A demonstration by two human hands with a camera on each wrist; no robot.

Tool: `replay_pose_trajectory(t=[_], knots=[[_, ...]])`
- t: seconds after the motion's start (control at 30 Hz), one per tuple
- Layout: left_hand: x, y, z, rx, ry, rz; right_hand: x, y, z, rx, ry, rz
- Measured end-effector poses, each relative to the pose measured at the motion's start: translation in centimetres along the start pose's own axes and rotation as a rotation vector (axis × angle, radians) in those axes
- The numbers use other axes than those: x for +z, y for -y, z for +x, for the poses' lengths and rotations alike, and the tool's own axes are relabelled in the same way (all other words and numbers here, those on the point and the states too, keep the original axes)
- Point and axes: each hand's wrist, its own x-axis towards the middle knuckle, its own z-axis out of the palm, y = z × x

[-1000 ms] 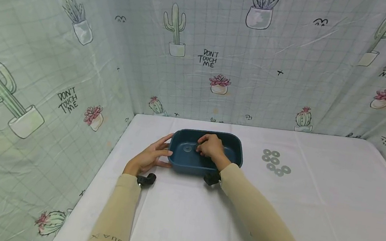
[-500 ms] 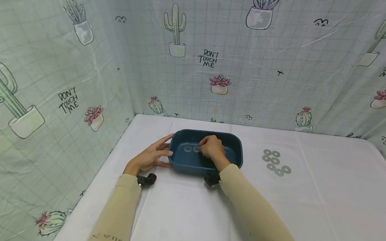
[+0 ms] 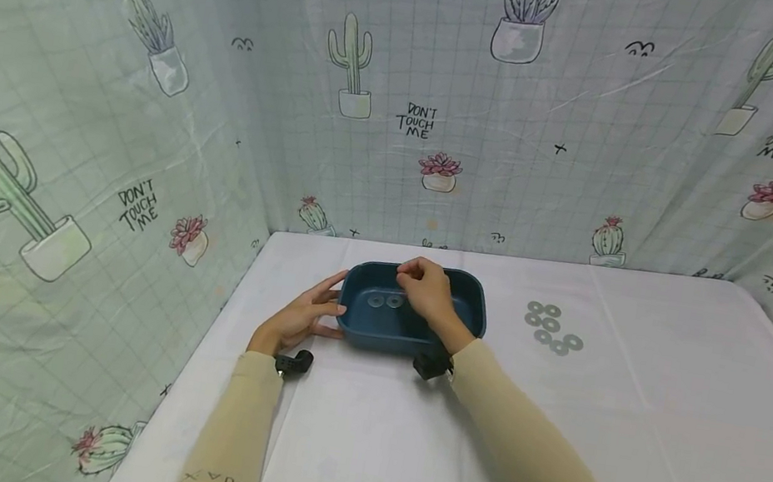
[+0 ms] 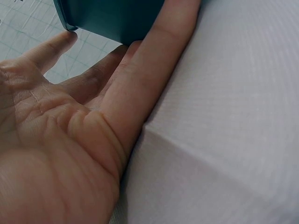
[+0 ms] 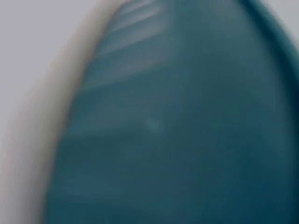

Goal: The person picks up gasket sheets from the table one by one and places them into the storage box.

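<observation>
A dark blue rectangular box (image 3: 378,342) stands on the white table. Two grey flat washers (image 3: 395,301) lie side by side on its floor, left of centre. My left hand (image 3: 295,319) rests against the box's left end; in the left wrist view its fingers stretch straight to the box wall. Over the box's back part, my right hand (image 3: 427,288) is raised with its fingers bent and no object showing at its fingertips. The blurred right wrist view takes in mostly the blue box wall (image 5: 210,116), with the hand out of sight.
Several more grey washers (image 3: 551,324) lie loosely grouped on the table (image 3: 370,441), right of the box. A curtain (image 3: 537,197) printed with cacti hangs behind the table and along its left side.
My right hand has lifted from the box floor toward the back rim. The second washer, earlier under its fingers, now lies fully visible beside the first. My left hand has stayed put.
</observation>
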Motion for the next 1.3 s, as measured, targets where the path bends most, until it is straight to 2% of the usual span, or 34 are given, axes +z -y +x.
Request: replay_pose_trajectory(t=[0.07, 0.17, 0.33, 0.47, 0.6, 0.77, 0.87, 1.03, 1.17, 1.3], knots=[[0.0, 0.0, 0.0, -0.002, -0.001, -0.006, -1.1, 0.3, -0.5, -0.06, 0.037, 0.053], [0.0, 0.0, -0.2, 0.003, -0.002, -0.001, -3.1, 0.8, -1.2, -0.146, 0.057, 0.065], [-0.2, 0.0, -0.5, 0.008, -0.004, 0.011, -7.2, 1.1, -2.7, -0.199, 0.004, -0.014], [-0.2, 0.1, -0.6, 0.012, -0.002, 0.012, -11.1, -0.1, -3.8, -0.19, -0.033, -0.113], [0.0, 0.3, -0.5, 0.004, -0.007, 0.006, -15.4, -2.4, -4.7, -0.127, -0.068, -0.2], [0.3, 0.6, -0.3, -0.004, -0.002, 0.0, -20.3, -5.5, -6.0, -0.04, -0.091, -0.247], [0.1, 0.6, 0.0, 0.005, 0.004, 0.004, -22.5, -7.0, -6.5, 0.009, -0.054, -0.308], [-0.1, 0.3, 0.3, 0.012, -0.014, 0.02, -24.9, -9.6, -6.4, 0.08, 0.109, -0.505], [0.0, 0.1, 0.1, 0.006, -0.012, 0.023, -25.8, -11.4, -6.2, 0.144, 0.221, -0.569], [0.2, 0.0, -0.1, 0.007, -0.009, 0.021, -26.0, -12.3, -6.0, 0.157, 0.262, -0.595]])
